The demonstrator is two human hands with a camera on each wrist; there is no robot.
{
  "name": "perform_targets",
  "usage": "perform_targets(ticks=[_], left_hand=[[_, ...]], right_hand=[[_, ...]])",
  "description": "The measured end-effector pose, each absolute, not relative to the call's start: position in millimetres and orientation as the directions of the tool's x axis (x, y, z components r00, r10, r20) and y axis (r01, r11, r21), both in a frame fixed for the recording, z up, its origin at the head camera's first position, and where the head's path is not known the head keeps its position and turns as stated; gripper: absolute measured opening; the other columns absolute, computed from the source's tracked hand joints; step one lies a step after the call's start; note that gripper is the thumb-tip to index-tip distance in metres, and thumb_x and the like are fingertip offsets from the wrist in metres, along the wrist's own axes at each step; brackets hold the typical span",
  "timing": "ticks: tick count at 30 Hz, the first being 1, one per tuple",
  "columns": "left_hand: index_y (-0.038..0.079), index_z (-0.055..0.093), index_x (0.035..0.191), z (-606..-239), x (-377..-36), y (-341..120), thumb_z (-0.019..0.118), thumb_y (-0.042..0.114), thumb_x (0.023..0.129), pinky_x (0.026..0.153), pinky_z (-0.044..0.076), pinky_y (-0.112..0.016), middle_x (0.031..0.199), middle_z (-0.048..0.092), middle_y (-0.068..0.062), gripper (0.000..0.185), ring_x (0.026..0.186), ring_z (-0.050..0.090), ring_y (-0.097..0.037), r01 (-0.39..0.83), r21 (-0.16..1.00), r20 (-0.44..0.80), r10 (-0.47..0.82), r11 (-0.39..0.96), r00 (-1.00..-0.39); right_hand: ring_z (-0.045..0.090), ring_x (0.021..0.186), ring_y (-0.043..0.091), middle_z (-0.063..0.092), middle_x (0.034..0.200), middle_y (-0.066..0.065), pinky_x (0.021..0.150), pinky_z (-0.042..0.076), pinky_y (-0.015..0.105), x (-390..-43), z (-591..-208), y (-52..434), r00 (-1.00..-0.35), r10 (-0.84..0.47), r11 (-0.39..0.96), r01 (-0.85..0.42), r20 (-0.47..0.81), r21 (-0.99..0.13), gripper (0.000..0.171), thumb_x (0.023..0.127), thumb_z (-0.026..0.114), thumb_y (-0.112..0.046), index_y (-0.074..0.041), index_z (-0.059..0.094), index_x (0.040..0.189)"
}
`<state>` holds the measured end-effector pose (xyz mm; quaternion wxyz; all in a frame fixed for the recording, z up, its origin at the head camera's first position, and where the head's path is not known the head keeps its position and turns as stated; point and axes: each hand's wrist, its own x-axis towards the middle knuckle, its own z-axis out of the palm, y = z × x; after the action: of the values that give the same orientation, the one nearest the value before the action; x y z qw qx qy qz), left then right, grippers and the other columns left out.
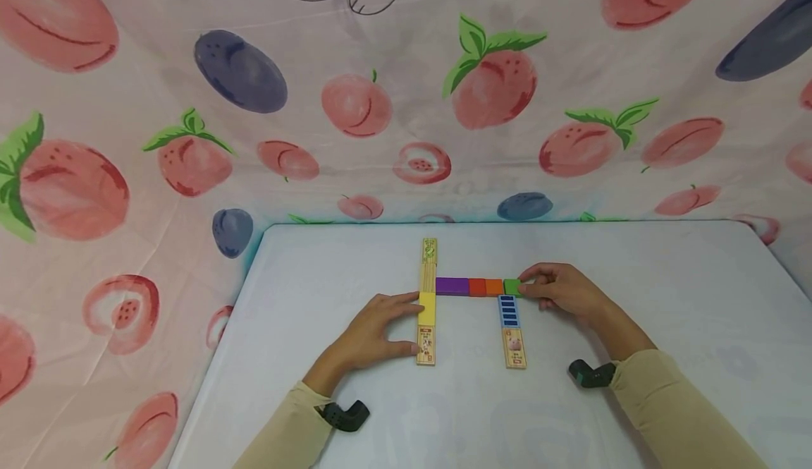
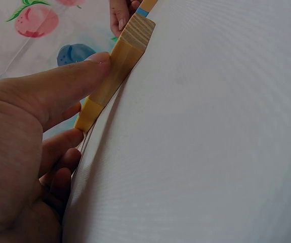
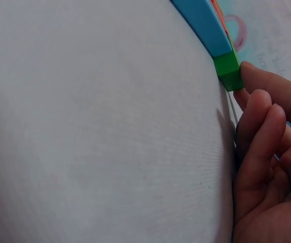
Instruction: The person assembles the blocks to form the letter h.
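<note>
In the head view, my left hand point(image 1: 374, 331) lies against the left side of a column of flat blocks, fingertips on a yellow block point(image 1: 428, 308) and thumb on a printed wooden block point(image 1: 426, 345) below it. A longer printed wooden block point(image 1: 429, 264) tops the column. From it a row runs right: a purple block point(image 1: 452, 286), a red block point(image 1: 477, 287), an orange block point(image 1: 493, 287) and a green block point(image 1: 511, 287). My right hand point(image 1: 567, 293) holds the green block's right end with thumb and index fingertips, its other fingers curled in the right wrist view.
Under the row's right end hang a blue striped block point(image 1: 509, 312) and a printed wooden block point(image 1: 514, 349). All lie on a white table point(image 1: 317, 264). A fruit-patterned cloth point(image 1: 406, 46) rises behind it. Dark devices point(image 1: 345, 417) sit at both wrists.
</note>
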<state>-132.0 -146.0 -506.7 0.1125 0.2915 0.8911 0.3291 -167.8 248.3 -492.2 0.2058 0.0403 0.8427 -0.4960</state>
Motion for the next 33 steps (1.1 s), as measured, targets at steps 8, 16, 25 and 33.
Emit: perform_targets(ticks=[8,16,25,33], left_hand=[[0.026,0.061,0.142,-505.3,-131.6,-145.7,0.082,0.045,0.084,0.114,0.04,-0.047,0.159,0.044,0.011,0.065,0.138,0.044,-0.016,0.454,0.65,0.003,0.595,0.609,-0.803],[0.026,0.061,0.142,-507.6,-132.1,-146.2,0.082,0.046,0.084,0.114,0.04,-0.047,0.159,0.044,0.012,0.065,0.138,0.044,-0.016,0.451,0.654,0.003,0.594,0.607,-0.804],[0.027,0.061,0.142,-508.0,-131.9,-146.4,0.082,0.046,0.084,0.113,0.041,-0.047,0.159,0.044,0.012,0.065,0.138,0.045,-0.016,0.453,0.655,0.007,0.595,0.604,-0.803],[0.027,0.061,0.142,-507.8,-132.2,-146.2,0.082,0.046,0.084,0.113,0.04,-0.047,0.159,0.044,0.012,0.065,0.138,0.044,-0.016,0.454,0.652,0.005,0.595,0.607,-0.803]], right_hand=[[0.059,0.069,0.02,0.06,0.081,0.005,0.068,0.047,0.029,-168.0,-491.0,246.5,-0.914,-0.133,0.541,0.257,-0.383,-0.801,0.045,0.091,0.077,-0.035,-0.009,0.067,0.127],[0.059,0.068,0.02,0.059,0.081,0.004,0.067,0.047,0.029,-167.6,-491.3,246.3,-0.915,-0.128,0.534,0.262,-0.383,-0.804,0.047,0.09,0.079,-0.037,-0.009,0.067,0.126],[0.059,0.069,0.021,0.059,0.08,0.005,0.07,0.045,0.031,-167.7,-491.8,245.5,-0.917,-0.116,0.556,0.259,-0.382,-0.79,0.047,0.09,0.079,-0.038,-0.01,0.068,0.126],[0.059,0.069,0.021,0.059,0.08,0.004,0.07,0.045,0.032,-168.3,-491.6,245.5,-0.916,-0.118,0.562,0.257,-0.384,-0.786,0.047,0.089,0.079,-0.038,-0.01,0.068,0.126]])
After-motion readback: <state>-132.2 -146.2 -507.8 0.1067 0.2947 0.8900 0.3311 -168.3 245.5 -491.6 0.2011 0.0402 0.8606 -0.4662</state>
